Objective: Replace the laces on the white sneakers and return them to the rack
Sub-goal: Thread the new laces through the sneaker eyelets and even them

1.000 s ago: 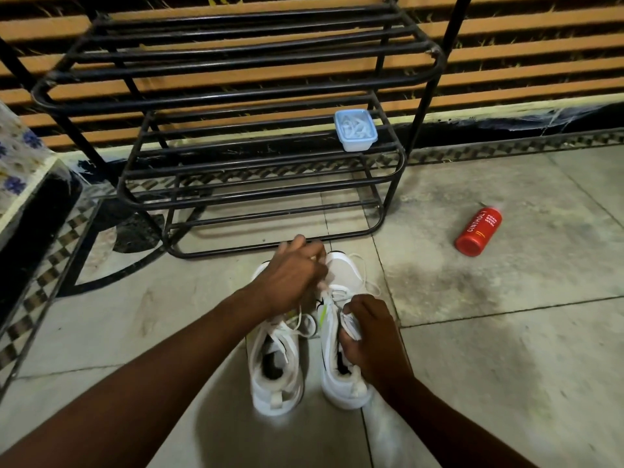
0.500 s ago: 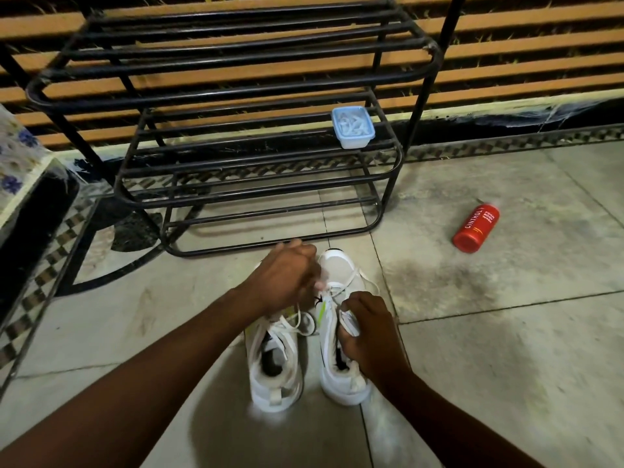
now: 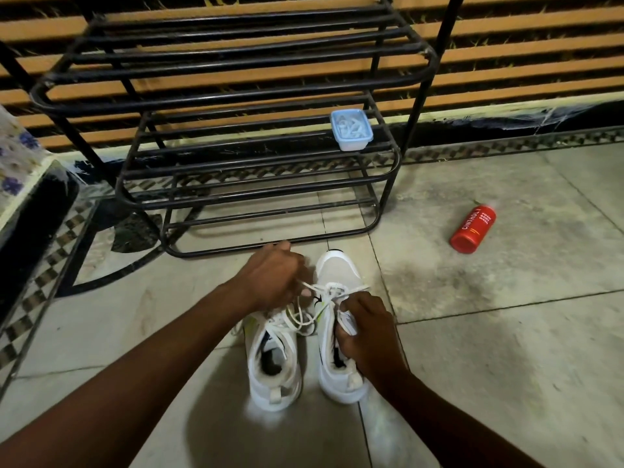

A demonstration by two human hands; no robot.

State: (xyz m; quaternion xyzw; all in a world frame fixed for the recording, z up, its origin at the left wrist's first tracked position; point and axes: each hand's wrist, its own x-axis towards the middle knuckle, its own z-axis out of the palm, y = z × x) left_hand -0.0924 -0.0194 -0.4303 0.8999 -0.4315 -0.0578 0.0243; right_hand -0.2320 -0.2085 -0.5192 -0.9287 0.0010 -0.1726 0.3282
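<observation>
I look down at a floor (image 3: 506,383) of big pale grey tiles, with a dull dark stain (image 3: 435,275) to my right. A checkered border (image 3: 506,148) runs along its far edge and down my left side. Beyond it the wall (image 3: 540,38) is striped with orange-brown slats and dark gaps. A black metal rack (image 3: 236,96) stands before that wall. At my far left, a flowered cloth (image 3: 15,157) covers something dark. The light is dim and warm.

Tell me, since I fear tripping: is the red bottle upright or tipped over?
Tipped over. The red bottle lies lengthwise on the floor tiles, right of the rack, its label facing up.
</observation>
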